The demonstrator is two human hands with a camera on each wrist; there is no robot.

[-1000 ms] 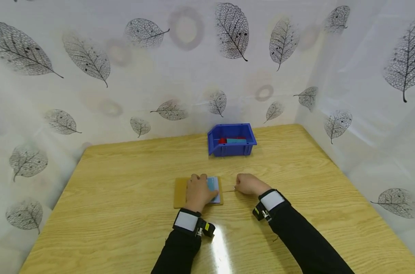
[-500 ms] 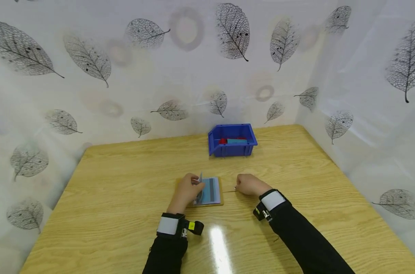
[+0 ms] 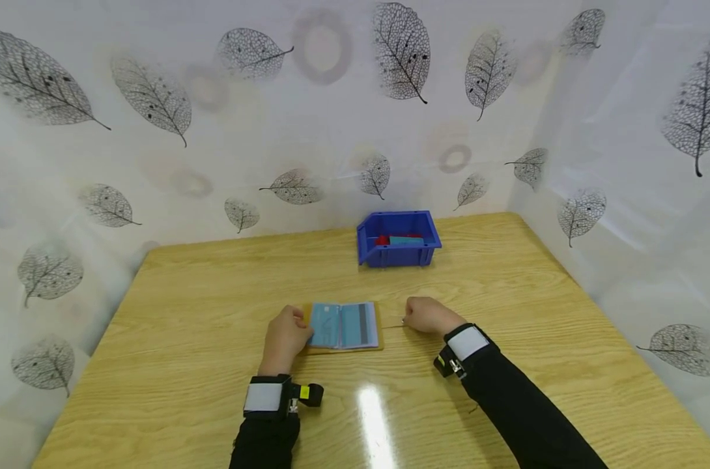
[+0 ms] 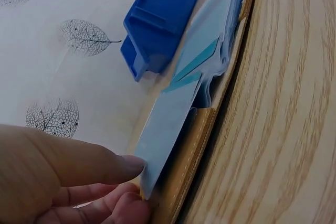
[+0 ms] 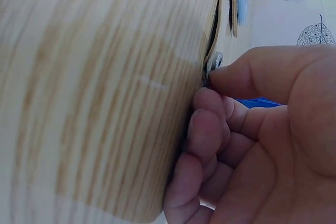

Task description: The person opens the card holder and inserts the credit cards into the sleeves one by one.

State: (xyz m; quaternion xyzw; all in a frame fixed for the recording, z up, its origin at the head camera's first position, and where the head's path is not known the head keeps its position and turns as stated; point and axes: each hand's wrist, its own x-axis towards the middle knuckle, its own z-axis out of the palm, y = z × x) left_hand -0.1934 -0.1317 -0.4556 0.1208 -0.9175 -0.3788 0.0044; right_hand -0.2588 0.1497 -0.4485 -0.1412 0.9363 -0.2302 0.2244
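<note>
A tan card holder (image 3: 380, 329) lies spread on the table, its clear sleeves holding light-blue cards. My left hand (image 3: 284, 335) pinches the outer edge of the left sleeve page (image 3: 324, 324); the left wrist view shows the thumb on top of that page (image 4: 168, 124) and fingers below, near the tan cover (image 4: 184, 169). On the other side, my right hand (image 3: 428, 315) pinches the end of the holder's thin strap, close to the tabletop. A metal snap (image 5: 218, 60) shows beside the right thumb in the right wrist view. Fingers hide the strap's tip.
Behind the holder stands a blue bin (image 3: 398, 258) with red and teal items inside. The wooden table (image 3: 214, 280) meets a leaf-patterned curtain (image 3: 331, 130) at its back and right edges.
My left hand has moved leftward, turning a sleeve page over from right to left, so the holder now lies spread with cards on both sides. The right hand keeps its hold on the strap.
</note>
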